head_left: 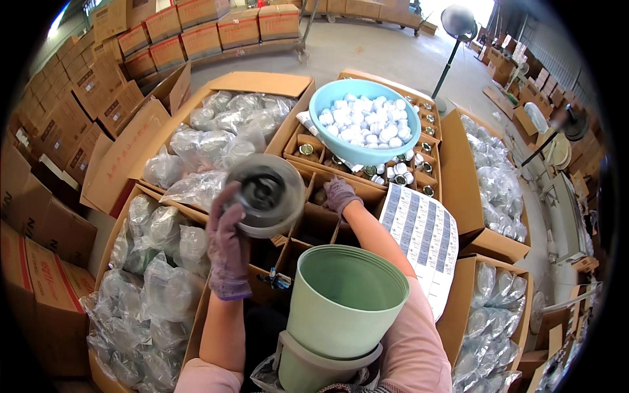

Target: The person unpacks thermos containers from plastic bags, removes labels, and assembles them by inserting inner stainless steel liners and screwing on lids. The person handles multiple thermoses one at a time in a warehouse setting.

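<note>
My left hand (229, 245), in a mauve glove, grips the side of a clear round container (270, 219) with a dark centre, smeared by motion. It is held above a divided cardboard box (314, 226). My right hand (341, 196), gloved too, reaches into a compartment at the box's far side. Its fingers are curled and partly hidden, beside a rounded brownish thing (320, 197) that I cannot make out. Close to my body a pale green bucket (341, 321) stands upright between my forearms, its visible inside bare.
A light blue basin (318, 121) of small white pieces sits on a divided box holding metal-topped items. Boxes of plastic-wrapped clear items (160, 288) flank me on both sides. A printed sheet (419, 242) lies right of my right forearm. Stacked cartons (236, 29) stand behind.
</note>
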Motion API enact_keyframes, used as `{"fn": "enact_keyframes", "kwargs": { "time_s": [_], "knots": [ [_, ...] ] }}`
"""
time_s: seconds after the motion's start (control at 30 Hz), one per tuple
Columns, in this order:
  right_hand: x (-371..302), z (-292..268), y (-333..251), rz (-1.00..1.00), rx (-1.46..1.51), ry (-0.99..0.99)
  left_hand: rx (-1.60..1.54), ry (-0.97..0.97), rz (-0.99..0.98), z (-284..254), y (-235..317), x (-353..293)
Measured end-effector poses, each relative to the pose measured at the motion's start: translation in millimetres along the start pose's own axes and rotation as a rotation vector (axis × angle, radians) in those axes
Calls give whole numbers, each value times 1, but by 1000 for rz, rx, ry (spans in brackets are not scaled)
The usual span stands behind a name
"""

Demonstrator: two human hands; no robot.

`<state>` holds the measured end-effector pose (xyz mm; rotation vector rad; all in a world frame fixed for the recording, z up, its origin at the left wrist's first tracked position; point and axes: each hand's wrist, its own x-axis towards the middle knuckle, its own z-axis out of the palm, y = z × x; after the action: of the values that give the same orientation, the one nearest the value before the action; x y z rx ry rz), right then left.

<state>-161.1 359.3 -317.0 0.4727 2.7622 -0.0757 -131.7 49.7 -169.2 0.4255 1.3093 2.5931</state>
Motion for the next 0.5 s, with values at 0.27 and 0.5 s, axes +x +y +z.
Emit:
{"fn": "enact_keyframes", "kwargs": {
  "time_s": [0.27, 0.5],
  "knots": [
    [-138, -171, -16, -385, 64, 737, 393, -332, -628, -21, -47, 52],
    [-285, -180, -31, -698, 48, 907, -364, -566, -682, 62, -83, 47]
  ]
}}
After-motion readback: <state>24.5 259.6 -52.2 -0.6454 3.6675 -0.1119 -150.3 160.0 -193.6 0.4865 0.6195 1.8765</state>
